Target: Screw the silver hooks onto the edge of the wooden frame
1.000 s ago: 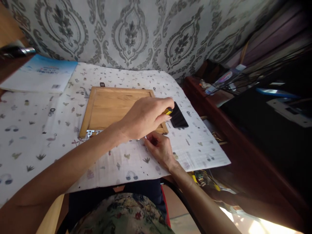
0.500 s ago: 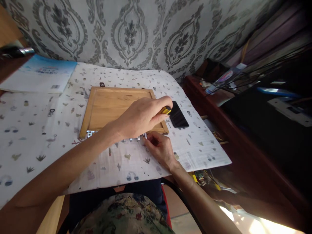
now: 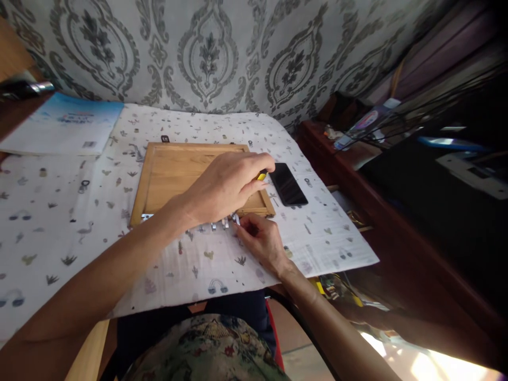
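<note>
A wooden framed board (image 3: 178,169) lies flat on the patterned cloth. Along its near edge runs a silver metal hook rail (image 3: 146,216), with several small hooks (image 3: 213,226) sticking out toward me; my left forearm covers part of it. My left hand (image 3: 226,182) is closed over the board's right half, gripping a screwdriver by its yellow-and-black handle (image 3: 262,175). The shaft and tip are hidden under the hand. Close by, at the rail's right end, my right hand (image 3: 262,241) pinches the last hook (image 3: 236,218) between thumb and fingers.
A black phone (image 3: 289,184) lies just right of the board. The booklet (image 3: 59,124) rests at the far left. A patterned wall covering rises behind the cloth (image 3: 190,275). Dark red furniture with cables and a bottle (image 3: 367,123) stands on the right.
My left hand has shifted slightly left and turned, so less of the yellow-and-black handle shows. My right hand stays at the rail's end. The view has moved a little.
</note>
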Tool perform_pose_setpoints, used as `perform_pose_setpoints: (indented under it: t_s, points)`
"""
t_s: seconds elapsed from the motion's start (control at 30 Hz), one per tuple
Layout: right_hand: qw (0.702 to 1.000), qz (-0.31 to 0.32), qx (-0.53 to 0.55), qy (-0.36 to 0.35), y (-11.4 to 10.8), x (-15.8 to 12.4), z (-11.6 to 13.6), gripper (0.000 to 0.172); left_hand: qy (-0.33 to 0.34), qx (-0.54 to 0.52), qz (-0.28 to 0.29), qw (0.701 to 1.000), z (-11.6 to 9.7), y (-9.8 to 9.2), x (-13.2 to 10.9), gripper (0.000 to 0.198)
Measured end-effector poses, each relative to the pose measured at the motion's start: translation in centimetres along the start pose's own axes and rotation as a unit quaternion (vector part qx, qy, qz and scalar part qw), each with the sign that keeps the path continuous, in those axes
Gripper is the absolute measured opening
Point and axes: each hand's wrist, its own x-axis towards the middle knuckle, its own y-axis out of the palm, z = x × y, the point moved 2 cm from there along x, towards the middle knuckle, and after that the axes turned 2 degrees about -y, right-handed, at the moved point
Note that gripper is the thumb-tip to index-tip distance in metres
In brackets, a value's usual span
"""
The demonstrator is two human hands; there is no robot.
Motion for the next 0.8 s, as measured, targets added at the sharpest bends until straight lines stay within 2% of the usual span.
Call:
perform_pose_setpoints:
  t_s: [0.33,0.57,0.8]
  points:
    - [1.0,0.007,-0.003,-0.014,-0.26,0.22,0.28,0.025,-0.008,-0.021,0.046,0.999,0.33,-0.26,0.01,0.015]
    - [1.0,0.013,0.0,-0.027,-0.39,0.33,0.32,0.024,-0.028,-0.106,0.1,0.989,0.12,-0.23,0.08,0.024]
    - [1.0,0.019,-0.003,-0.018,-0.42,0.38,0.15,0.024,-0.042,-0.101,0.065,0.992,0.69,-0.27,0.36,0.012]
